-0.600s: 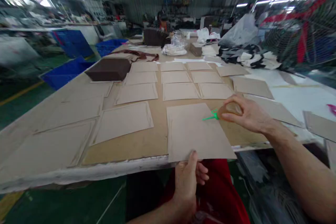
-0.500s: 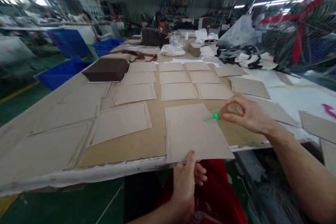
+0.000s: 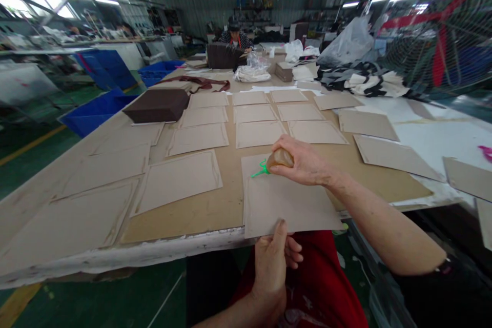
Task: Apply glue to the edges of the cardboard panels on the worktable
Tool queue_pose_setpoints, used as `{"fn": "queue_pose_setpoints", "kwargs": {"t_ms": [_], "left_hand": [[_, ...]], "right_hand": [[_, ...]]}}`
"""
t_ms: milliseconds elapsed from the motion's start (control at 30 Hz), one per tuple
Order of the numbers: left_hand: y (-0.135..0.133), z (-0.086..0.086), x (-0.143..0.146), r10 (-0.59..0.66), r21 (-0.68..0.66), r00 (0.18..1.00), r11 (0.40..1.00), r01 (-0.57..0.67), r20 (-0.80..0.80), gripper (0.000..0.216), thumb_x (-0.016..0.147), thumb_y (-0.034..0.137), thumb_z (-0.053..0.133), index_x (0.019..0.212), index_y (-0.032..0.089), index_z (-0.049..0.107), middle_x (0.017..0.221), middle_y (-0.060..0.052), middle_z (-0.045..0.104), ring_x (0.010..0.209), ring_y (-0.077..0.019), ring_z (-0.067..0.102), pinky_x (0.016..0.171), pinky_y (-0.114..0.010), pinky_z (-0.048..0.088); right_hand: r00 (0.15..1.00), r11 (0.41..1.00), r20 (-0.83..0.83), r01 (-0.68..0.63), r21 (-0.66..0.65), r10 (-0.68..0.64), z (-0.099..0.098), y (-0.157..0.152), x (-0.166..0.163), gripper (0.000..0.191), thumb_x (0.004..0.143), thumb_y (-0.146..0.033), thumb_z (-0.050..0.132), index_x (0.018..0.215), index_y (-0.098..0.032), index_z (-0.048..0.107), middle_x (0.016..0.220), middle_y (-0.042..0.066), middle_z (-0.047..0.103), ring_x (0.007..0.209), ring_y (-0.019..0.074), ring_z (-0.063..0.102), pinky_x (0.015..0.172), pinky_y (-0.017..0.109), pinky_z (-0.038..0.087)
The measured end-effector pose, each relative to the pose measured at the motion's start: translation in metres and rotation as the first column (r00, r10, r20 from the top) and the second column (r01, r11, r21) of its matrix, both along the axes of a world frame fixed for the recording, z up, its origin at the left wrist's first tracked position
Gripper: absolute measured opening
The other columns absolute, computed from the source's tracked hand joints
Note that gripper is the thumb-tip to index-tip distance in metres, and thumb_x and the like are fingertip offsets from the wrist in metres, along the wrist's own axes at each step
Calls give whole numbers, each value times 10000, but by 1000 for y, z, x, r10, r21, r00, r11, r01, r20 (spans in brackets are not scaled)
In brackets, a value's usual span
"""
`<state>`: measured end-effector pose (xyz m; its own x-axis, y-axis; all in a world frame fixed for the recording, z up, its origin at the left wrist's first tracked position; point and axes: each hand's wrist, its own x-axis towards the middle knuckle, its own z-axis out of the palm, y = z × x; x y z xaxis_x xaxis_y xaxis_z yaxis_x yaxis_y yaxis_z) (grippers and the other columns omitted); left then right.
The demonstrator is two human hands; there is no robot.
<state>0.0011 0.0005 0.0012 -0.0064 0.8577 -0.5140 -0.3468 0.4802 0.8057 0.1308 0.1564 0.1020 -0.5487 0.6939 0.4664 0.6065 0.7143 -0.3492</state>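
A grey-brown cardboard sheet lies at the near edge of the long table and hangs a little over it. My left hand pinches the sheet's near edge, thumb on top and fingers under. My right hand is closed round a small amber squeeze bottle with a green nozzle. The nozzle points left and down, close to the sheet's upper left corner.
Several more cardboard sheets lie in rows across the table. A dark brown stack sits at the left, with blue bins beyond it. Cloth and bags pile up at the far right. Another person works at the far end.
My right hand has carried the bottle left, from the sheet's right edge to over its upper left corner. My left hand keeps its hold on the sheet.
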Motion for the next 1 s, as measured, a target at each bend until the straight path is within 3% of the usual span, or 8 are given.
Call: {"fn": "queue_pose_setpoints", "kwargs": {"t_ms": [200,400,700,1000], "left_hand": [[-1,0,-1,7,1,1000,1000,-7,3,613,738,701,677,558,115,651,546,-73,624,449,-111,539,440,-200,352],[-1,3,-1,3,-4,1000,1000,-3,17,571,761,648,691,557,117,650,556,-69,628,456,-106,534,445,-197,355],[0,3,-2,5,6,1000,1000,-5,10,533,740,624,726,584,118,660,588,-70,648,478,-112,548,460,-203,372],[-2,4,-2,15,-8,1000,1000,-15,27,539,709,634,754,567,123,658,588,-70,642,485,-112,539,465,-207,371]], "right_hand": [[971,973,107,223,-63,-215,11,-12,67,323,828,-457,693,1029,-221,604,1002,32,634,881,251,612,770,356,432],[907,906,89,418,-64,-412,4,-29,130,356,804,-522,681,1005,-233,622,977,45,669,878,287,628,783,392,449],[927,929,87,368,-45,-364,4,-28,118,337,827,-492,674,1031,-232,607,1021,38,652,918,276,629,810,384,444],[899,899,52,436,-38,-434,3,-40,142,361,821,-527,671,1026,-237,607,986,43,655,914,283,620,810,393,450]]}}
